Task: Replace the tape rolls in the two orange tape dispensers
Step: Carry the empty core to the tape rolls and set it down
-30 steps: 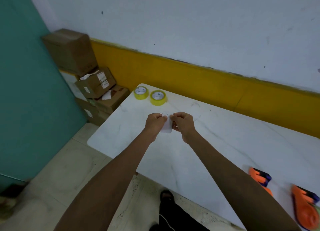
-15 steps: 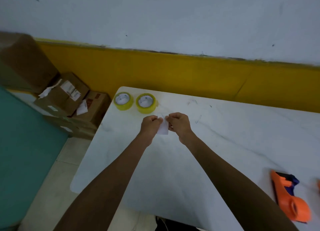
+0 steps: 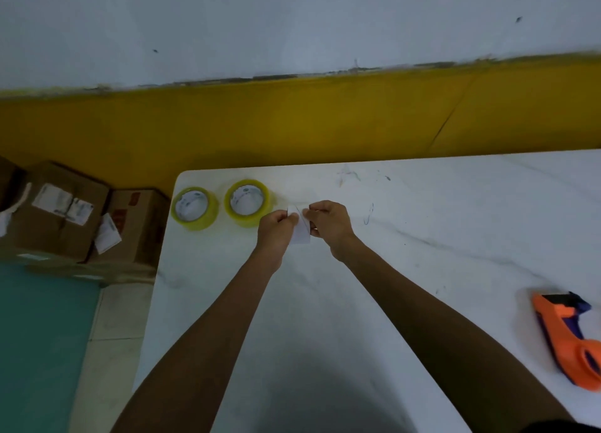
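Note:
Two yellow tape rolls lie flat at the table's far left corner, one [image 3: 194,208] by the edge and the other [image 3: 247,202] to its right. My left hand [image 3: 276,229] and my right hand [image 3: 328,222] pinch a small white piece of paper [image 3: 300,226] between them, just right of the second roll and above the tabletop. An orange tape dispenser [image 3: 567,336] with a dark blue front lies on the table at the far right, partly cut by the frame edge. Only one dispenser is in view.
The white marble-look table [image 3: 374,302] stands against a yellow and grey wall. Cardboard boxes [image 3: 61,211] are stacked on the floor to the left of the table, next to a teal panel [image 3: 39,341].
The view has swung to the right and closer to the table. Both hands still hold the white paper at the same spot near the rolls. One dispenser has left the frame.

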Action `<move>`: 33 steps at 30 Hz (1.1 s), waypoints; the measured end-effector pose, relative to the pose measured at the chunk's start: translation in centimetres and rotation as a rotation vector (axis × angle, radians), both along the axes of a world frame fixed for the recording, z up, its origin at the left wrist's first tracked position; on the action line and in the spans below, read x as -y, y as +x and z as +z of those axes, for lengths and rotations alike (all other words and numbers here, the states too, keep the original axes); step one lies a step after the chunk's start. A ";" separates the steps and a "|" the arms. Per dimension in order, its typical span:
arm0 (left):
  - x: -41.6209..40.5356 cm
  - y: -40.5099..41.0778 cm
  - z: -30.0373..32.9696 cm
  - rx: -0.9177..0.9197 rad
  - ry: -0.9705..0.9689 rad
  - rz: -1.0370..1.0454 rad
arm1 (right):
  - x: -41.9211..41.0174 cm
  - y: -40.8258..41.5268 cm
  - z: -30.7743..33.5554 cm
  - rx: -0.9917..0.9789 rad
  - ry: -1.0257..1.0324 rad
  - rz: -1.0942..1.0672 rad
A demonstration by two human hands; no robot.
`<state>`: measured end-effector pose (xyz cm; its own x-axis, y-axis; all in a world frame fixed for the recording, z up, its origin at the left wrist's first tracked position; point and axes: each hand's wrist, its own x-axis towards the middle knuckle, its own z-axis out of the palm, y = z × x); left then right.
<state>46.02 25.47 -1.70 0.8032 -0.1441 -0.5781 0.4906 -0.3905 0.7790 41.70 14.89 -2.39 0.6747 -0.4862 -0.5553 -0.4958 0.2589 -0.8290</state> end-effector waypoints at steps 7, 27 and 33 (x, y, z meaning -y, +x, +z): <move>1.1 4.3 -1.9 0.029 0.001 -0.004 | 0.7 4.7 -2.6 -0.031 0.013 -0.034; 2.3 6.1 -3.8 0.052 0.017 -0.097 | 9.3 -1.4 -3.4 -0.209 -0.040 -0.288; 2.4 4.9 -4.1 0.437 0.176 -0.426 | 9.6 -3.2 -3.1 -0.202 -0.035 -0.279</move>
<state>50.96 23.02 -5.77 0.8634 -0.4358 -0.2543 -0.0846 -0.6218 0.7786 38.50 5.30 -5.52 0.3909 -0.6573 -0.6443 -0.5651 0.3811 -0.7317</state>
